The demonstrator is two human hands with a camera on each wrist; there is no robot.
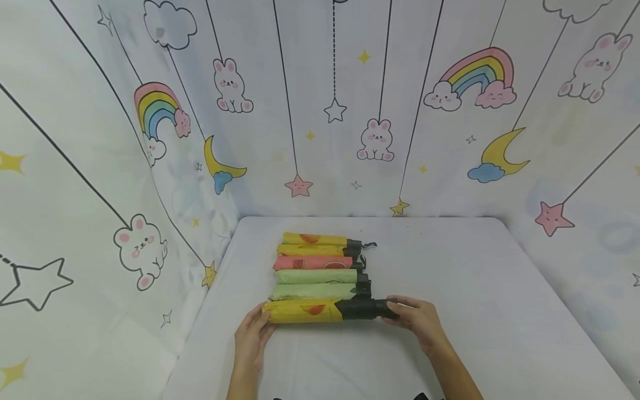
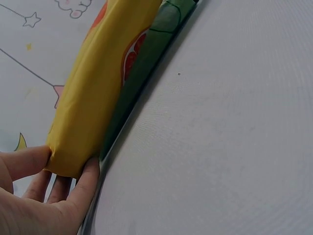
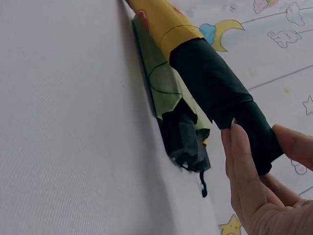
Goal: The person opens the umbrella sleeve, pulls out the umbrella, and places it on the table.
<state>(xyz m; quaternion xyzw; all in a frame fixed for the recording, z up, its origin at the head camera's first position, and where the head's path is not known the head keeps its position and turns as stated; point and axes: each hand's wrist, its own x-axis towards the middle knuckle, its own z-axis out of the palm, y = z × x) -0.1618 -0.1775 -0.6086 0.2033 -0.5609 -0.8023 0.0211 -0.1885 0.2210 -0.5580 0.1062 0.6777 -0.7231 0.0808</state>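
Note:
A folded yellow umbrella [image 1: 302, 311] with a red fruit print lies across the front of a row, its black handle [image 3: 254, 127] to the right. My left hand [image 1: 252, 332] holds its yellow end; in the left wrist view the thumb and fingers [image 2: 88, 183] are on either side of that end. The right hand [image 1: 417, 321] pinches the black handle between thumb and fingers. Just behind it lie two light green folded umbrellas [image 1: 315, 291]. In the right wrist view the yellow umbrella overlaps a green one [image 3: 161, 83] with a black handle and wrist loop.
Behind the green ones lie a pink folded umbrella [image 1: 315, 263] and two more yellow ones [image 1: 320, 240], handles all to the right. The white table [image 1: 450, 261] is bordered by cloth walls [image 1: 425, 139] printed with rabbits, stars and rainbows.

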